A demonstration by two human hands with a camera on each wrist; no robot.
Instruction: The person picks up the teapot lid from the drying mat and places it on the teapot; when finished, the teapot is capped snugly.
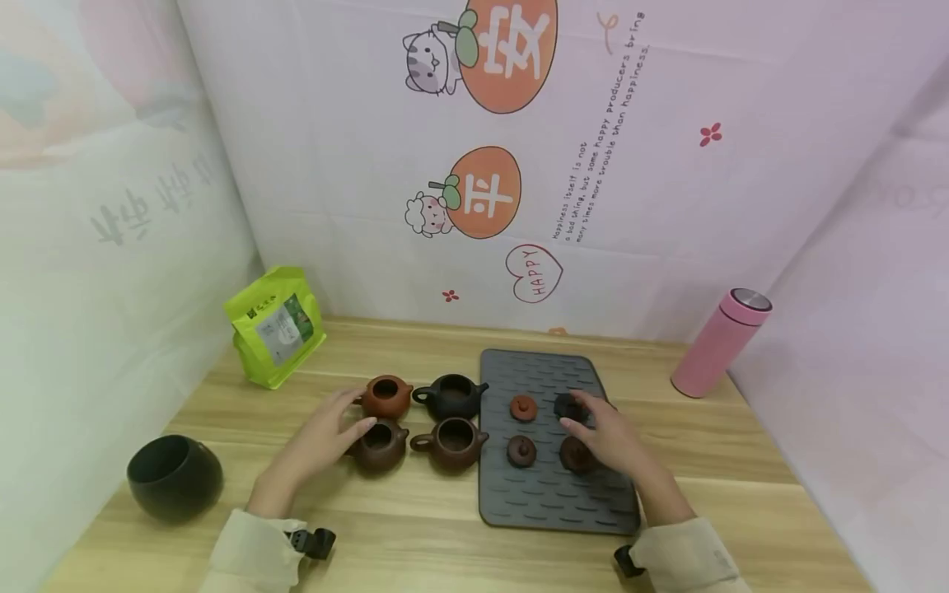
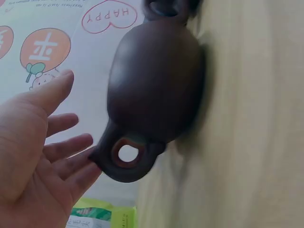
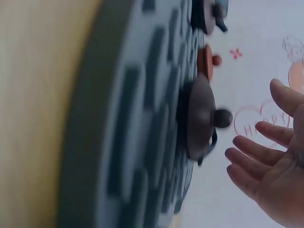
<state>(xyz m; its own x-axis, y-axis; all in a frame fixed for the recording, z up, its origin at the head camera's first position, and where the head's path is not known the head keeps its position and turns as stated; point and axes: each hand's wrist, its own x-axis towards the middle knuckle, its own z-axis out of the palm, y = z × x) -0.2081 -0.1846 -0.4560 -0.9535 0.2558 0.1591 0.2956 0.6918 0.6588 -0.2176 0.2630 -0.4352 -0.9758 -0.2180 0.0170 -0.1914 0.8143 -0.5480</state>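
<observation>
This looks like a homely tea-table corner, though the pictures cannot settle whether it is a real home: cartoon-printed cloth (image 1: 638, 280) hangs across the top and both sides of the frame, enclosing a wood-grain tabletop (image 1: 415, 543) with small teapots (image 1: 455, 463) at centre.

Both forearms (image 1: 662, 487) reach forward, left hand (image 1: 322, 436) and right hand (image 1: 614, 436) well apart, fingers (image 2: 70, 146) relaxed and thumbs (image 2: 59, 90) spread.

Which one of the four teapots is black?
The back-right teapot, beside the grey mat; only it is black: the back-left one is reddish, both front ones brown.
</observation>
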